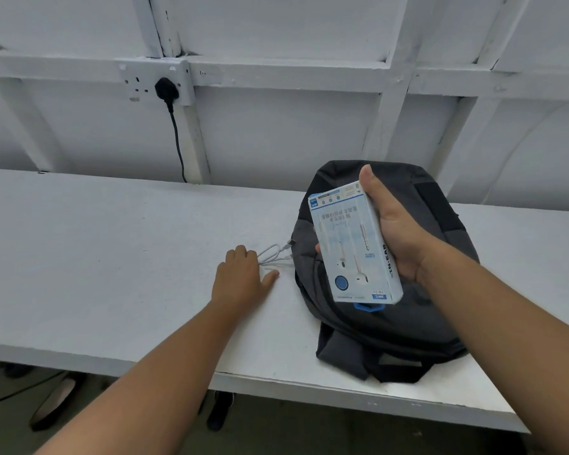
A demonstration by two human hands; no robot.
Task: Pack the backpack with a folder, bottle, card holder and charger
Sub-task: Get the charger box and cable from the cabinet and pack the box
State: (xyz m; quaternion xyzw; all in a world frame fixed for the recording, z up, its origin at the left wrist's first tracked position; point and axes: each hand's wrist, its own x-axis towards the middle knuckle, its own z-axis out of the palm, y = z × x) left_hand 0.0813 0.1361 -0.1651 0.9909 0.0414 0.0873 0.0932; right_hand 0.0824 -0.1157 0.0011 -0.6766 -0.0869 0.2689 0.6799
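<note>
A dark grey backpack (408, 323) lies flat on the white table (112, 257), at its right side. Above the backpack my right hand (395, 224) grips a light blue earphone box (352, 247), thumb along its far edge. Left of the backpack, a white charger cable (273, 252) lies coiled on the table. My left hand (240, 277) rests on the charger with its fingers curled over the white body, most of which is hidden under the hand. The folder, bottle and card holder are not in view.
A white panelled wall stands behind the table, with a socket and a black plug (166, 90) whose cable drops behind the table. The table's front edge (276, 385) runs near me; dark shoes (220, 408) show on the floor below.
</note>
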